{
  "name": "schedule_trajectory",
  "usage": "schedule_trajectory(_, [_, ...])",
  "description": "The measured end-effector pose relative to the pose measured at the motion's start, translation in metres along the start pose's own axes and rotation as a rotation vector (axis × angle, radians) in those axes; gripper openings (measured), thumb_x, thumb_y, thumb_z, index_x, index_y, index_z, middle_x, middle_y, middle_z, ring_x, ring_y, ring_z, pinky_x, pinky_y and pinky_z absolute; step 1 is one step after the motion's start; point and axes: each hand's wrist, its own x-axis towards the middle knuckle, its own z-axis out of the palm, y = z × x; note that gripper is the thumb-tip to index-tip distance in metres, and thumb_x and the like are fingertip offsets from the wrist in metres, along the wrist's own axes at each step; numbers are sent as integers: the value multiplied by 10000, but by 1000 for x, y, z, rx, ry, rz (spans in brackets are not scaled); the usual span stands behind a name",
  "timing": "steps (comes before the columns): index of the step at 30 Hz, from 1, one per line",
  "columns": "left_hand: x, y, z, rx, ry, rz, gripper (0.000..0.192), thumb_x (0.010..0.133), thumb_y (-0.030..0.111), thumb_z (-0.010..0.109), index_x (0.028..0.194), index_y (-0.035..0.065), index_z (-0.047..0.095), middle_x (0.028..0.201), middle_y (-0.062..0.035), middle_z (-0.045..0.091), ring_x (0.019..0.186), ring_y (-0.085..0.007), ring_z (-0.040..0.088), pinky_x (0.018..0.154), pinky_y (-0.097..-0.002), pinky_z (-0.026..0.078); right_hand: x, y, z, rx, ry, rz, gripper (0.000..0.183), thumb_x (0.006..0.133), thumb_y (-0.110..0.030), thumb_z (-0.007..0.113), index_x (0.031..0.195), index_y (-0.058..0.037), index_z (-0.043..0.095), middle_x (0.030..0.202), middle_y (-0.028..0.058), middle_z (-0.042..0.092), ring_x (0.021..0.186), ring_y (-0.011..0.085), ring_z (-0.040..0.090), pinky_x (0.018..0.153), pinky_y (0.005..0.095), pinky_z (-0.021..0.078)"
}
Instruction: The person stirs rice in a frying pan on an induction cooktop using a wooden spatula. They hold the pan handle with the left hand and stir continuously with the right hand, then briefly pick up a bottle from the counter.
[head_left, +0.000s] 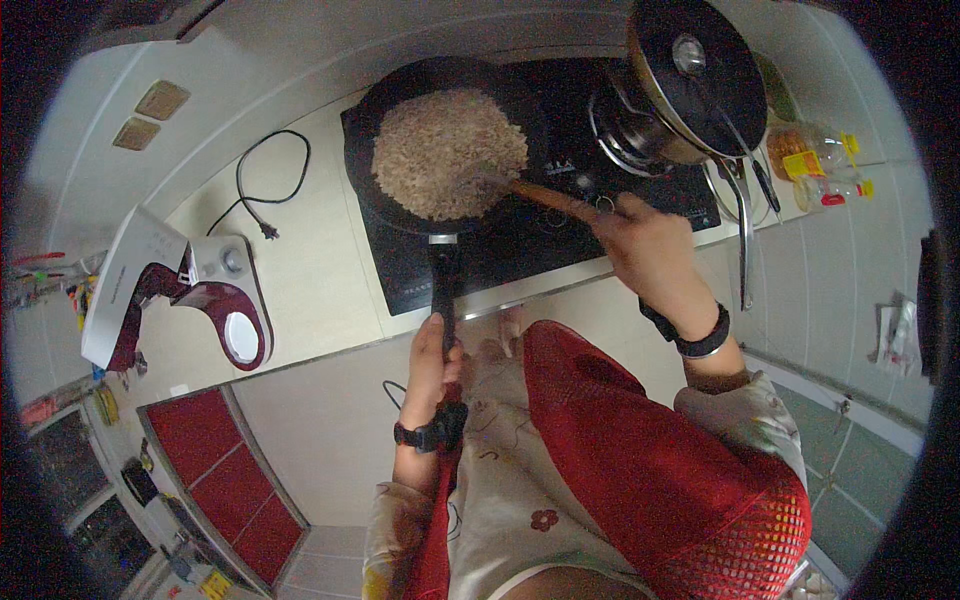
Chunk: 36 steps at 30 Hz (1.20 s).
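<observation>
A dark frying pan (390, 86) sits on the left part of the black cooktop (397, 277). Cooked rice (442, 146), light brown in colour, covers much of its bottom. My left hand (435, 364) grips the pan's black handle (445, 281), which points toward me. In my right hand (649, 244) is a wooden spatula (555, 199), held by its handle from the right. Its far end rests in the rice near the pan's right side and is blurred, partly covered by grains.
A dark pan with a glass-knobbed lid (705, 82) stands tilted on the right of the cooktop. Beyond it lie plastic bottles (817, 154) by the tiled wall. A white and maroon stand mixer (217, 300) and a black power cord (259, 200) occupy the left counter.
</observation>
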Motion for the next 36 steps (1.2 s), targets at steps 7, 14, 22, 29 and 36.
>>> schedule_trajectory(7, [0, 0, 0, 16, -9, 34, 289, 974, 387, 395, 899, 115, 457, 538, 18, 409, 375, -54, 297, 327, -191, 194, -23, 15, 3, 426, 205, 250, 309, 835, -66, 601, 1144, -73, 622, 782, 133, 605, 655, 224, 560, 602, 303, 442])
schedule_trajectory(14, [4, -3, -5, -11, -57, 5, 301, 972, 402, 388, 906, 118, 463, 540, 20, 413, 384, -57, 305, 331, -194, 196, -36, 16, 1, 573, 270, 366, 280, 868, -86, 582, 1142, -35, 610, 931, 135, 657, 780, 202, 609, 698, 287, 474])
schedule_trajectory(22, [2, -5, -4, 4, -32, 24, 323, 965, 410, 394, 907, 108, 492, 546, 17, 421, 392, -56, 311, 343, -195, 207, -41, 13, -7, 641, 318, 418, 270, 884, -128, 576, 1137, -38, 609, 944, 154, 669, 768, 196, 634, 679, 298, 483])
schedule_trajectory(29, [1, -4, -3, 2, -26, 29, 337, 957, 421, 408, 900, 101, 499, 547, 13, 419, 387, -55, 306, 338, -202, 205, -45, 17, 33, 849, 387, 310, 287, 905, -121, 558, 1180, -42, 577, 939, 82, 672, 759, 114, 588, 682, 254, 472])
schedule_trajectory(36, [1, -1, -1, -12, -28, 1, 362, 949, 444, 419, 900, 93, 496, 561, 21, 418, 388, -51, 292, 342, -199, 204, -63, 5, 142, 578, 224, 402, 320, 899, -161, 529, 1198, -48, 550, 1108, 154, 620, 928, 309, 629, 781, 370, 506])
